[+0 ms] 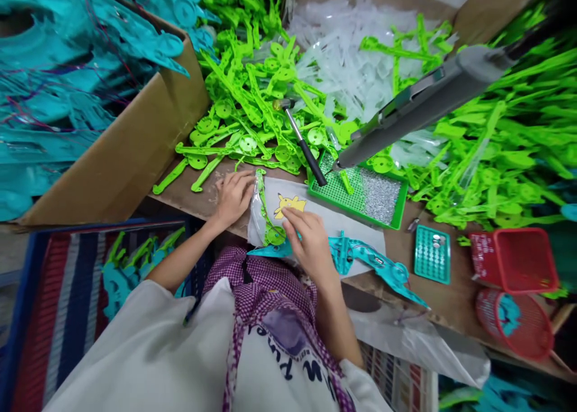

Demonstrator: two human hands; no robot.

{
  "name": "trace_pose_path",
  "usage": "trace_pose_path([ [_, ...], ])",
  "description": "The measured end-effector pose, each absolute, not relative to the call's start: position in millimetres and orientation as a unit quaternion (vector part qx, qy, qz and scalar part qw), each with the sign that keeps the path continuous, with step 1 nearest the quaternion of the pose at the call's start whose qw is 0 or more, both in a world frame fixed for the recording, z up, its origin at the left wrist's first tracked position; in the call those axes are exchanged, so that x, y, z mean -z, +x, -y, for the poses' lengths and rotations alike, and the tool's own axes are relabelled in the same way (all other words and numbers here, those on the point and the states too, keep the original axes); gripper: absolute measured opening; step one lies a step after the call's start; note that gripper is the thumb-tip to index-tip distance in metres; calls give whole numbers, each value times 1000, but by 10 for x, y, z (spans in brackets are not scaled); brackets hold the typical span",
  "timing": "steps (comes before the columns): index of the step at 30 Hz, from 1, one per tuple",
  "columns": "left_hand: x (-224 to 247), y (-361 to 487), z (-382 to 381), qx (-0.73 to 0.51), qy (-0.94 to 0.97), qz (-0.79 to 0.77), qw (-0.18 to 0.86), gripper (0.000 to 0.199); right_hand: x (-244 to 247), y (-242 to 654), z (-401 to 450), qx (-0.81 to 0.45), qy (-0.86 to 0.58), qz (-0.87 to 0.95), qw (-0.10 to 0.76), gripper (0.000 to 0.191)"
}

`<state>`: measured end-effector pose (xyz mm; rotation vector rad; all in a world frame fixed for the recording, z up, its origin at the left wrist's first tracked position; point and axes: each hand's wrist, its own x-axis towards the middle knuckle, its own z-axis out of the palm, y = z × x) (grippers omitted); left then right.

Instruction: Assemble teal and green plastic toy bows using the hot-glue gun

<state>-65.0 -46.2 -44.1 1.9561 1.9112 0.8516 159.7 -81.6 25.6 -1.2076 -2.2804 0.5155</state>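
My left hand (234,197) rests at the left edge of the white sheet (360,224), its curled fingertips beside a green plastic piece (273,235) with a clear part along it. My right hand (309,241) hovers over the sheet near the yellow printed figure (288,206), thumb and fingers brought close together; anything between them is too small to make out. Beneath and beside that hand, a long blue plastic piece (381,262) lies along the table's front edge. It is partly hidden by the hand.
Behind lie a hammer (306,148), a green tray (333,190) of small metal parts and heaped green pieces (252,99). A grey electric screwdriver (419,106) hangs over the tray. Left is a cardboard box (121,142); right, a teal tray (431,254) and red baskets (525,260).
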Motion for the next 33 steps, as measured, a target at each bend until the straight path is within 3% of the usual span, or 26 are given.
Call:
trace_pose_path([
  [4,443,-624,484,-282,677,-667,134,31,-639,1248,525,-184,-441,817,324,38],
  [7,448,-643,531,-297,663,-673,137,31,-565,1172,452,-211,-421,813,343,37],
  [12,346,-970,382,-315,641,-691,115,34,-212,1408,632,-264,-381,844,269,28],
  [17,53,-1305,-38,-286,655,-696,69,42,-130,1548,668,-177,-272,928,182,29],
  [22,-99,-1126,-454,-268,720,-636,77,44,-20,1599,337,-111,-186,973,80,24],
  [33,287,-1165,-858,-303,704,-632,115,31,21,1742,135,-90,-198,971,97,23],
])
